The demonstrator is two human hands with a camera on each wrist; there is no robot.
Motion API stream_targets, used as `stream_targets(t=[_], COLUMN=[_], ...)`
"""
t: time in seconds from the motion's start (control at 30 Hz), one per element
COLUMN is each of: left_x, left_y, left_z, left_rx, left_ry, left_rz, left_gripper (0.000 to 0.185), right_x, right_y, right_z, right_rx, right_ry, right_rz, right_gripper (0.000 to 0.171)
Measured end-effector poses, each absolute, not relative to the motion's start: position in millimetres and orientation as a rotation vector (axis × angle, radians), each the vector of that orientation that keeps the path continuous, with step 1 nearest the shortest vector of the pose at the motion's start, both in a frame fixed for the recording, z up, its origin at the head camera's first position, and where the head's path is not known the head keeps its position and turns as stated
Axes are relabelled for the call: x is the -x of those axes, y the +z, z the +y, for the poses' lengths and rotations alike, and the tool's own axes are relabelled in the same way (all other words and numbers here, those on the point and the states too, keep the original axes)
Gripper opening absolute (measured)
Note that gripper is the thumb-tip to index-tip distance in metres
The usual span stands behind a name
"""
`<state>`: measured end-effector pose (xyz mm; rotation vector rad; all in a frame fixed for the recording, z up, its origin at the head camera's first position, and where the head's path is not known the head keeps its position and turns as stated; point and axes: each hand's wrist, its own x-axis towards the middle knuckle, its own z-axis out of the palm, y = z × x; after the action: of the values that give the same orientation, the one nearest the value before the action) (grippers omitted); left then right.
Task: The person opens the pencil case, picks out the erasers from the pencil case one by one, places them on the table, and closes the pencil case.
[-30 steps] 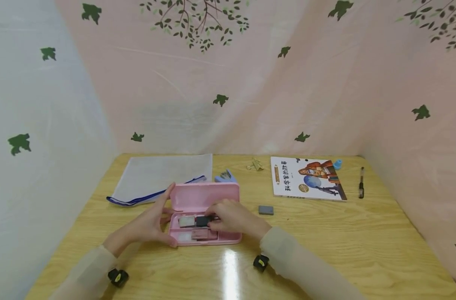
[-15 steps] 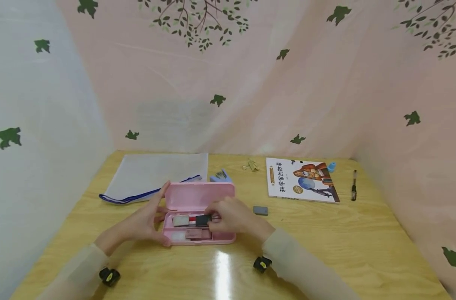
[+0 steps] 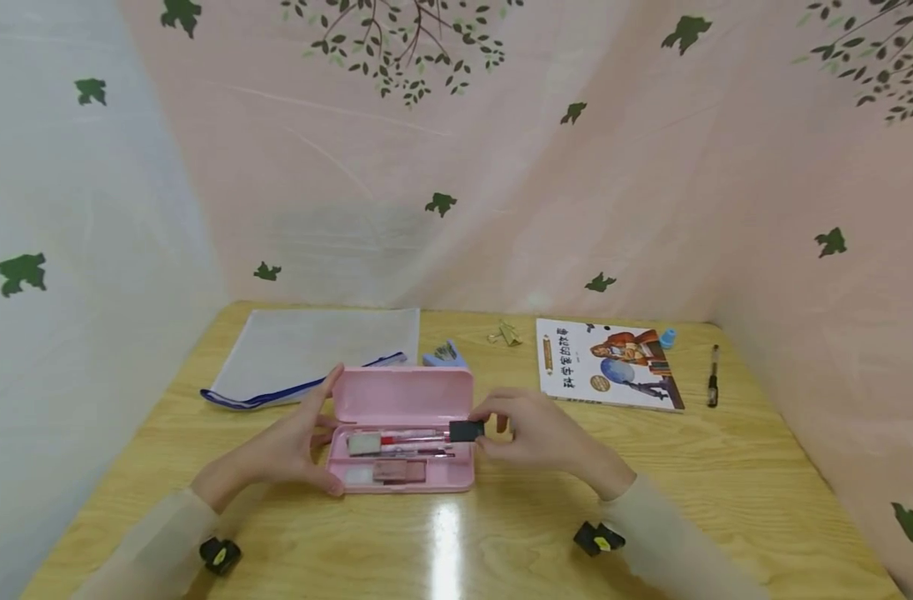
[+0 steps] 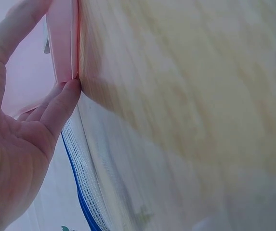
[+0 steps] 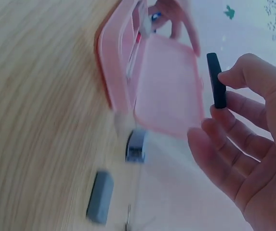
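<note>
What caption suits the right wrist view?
Right hand pinching a black block, with the open pink case and gray block on the table.

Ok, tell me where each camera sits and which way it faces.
Head: on the head, facing forward and down at the table; left hand, right hand and sleeves show.
Left wrist: on that wrist, facing the left hand at the pink case; only that hand shows.
Right wrist: on that wrist, facing the right hand's black block; both hands show, in part.
Head and right wrist share the black block.
</note>
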<state>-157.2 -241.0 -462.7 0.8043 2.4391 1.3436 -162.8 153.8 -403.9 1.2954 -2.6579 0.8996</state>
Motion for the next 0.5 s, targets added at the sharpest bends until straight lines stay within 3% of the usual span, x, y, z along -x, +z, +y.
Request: stream_targets(t=[0.5], left_x=[156], left_y=[-461], left_z=[-241], left_rx=[-0.778], left_ry=[1.323], left_rz=[2.449], left_gripper=[0.15], right_x=[182], right_y=[-427], right_z=[263], right_rx=[-1.184], right_ry=[0.932], right_rz=[-2.636], right_gripper=[0.025])
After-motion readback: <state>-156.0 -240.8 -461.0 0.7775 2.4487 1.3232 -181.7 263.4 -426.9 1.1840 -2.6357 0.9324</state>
